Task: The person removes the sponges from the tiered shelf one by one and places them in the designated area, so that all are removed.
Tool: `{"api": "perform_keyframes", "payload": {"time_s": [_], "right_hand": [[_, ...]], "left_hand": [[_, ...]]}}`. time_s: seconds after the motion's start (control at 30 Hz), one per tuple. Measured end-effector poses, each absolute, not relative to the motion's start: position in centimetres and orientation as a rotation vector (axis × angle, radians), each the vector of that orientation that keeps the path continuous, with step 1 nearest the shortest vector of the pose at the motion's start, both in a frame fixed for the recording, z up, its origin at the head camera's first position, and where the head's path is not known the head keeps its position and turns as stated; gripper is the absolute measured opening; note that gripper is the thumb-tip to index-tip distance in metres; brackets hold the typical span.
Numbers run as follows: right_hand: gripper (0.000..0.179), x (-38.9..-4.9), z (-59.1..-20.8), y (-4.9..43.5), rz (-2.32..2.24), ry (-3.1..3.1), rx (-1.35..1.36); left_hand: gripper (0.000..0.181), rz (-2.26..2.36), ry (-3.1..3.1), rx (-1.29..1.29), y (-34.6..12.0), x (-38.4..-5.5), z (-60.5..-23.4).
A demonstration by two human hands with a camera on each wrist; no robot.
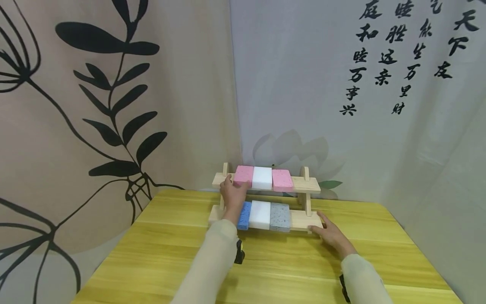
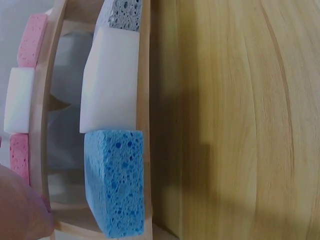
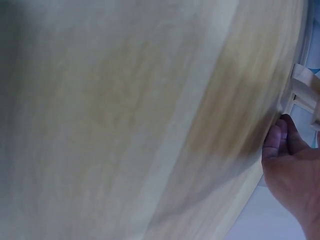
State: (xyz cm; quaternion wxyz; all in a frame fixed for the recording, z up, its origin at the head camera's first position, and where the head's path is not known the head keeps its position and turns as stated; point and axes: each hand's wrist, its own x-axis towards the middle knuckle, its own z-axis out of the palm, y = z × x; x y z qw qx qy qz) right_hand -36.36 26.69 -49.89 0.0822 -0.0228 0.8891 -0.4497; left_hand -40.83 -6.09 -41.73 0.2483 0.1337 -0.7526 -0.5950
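Observation:
A two-tier wooden rack stands at the back of the table. On its upper shelf lie a left pink sponge, a white sponge and a right pink sponge. The lower shelf carries a blue sponge, a second white sponge and a grey sponge. My left hand pinches the left pink sponge, fingers at its left side and thumb at its front; it hides part of the rack's left end. With thumb and fingers, my right hand grips the lower shelf's right end.
The yellow wood-grain table stretches in front of the rack. Close behind it hangs a printed cloth backdrop with dark plant shapes and black writing. A dark wrist strap shows at my left sleeve.

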Motion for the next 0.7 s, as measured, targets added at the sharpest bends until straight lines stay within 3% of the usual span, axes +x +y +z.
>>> {"api": "perform_keyframes", "payload": {"time_s": [0.7], "right_hand": [[0.095,-36.2,-50.1,26.6,-1.357,2.620,-0.058]], "left_hand": [[0.080,-1.521,-2.049,0.428,-5.2,-42.0,-42.8]]}}
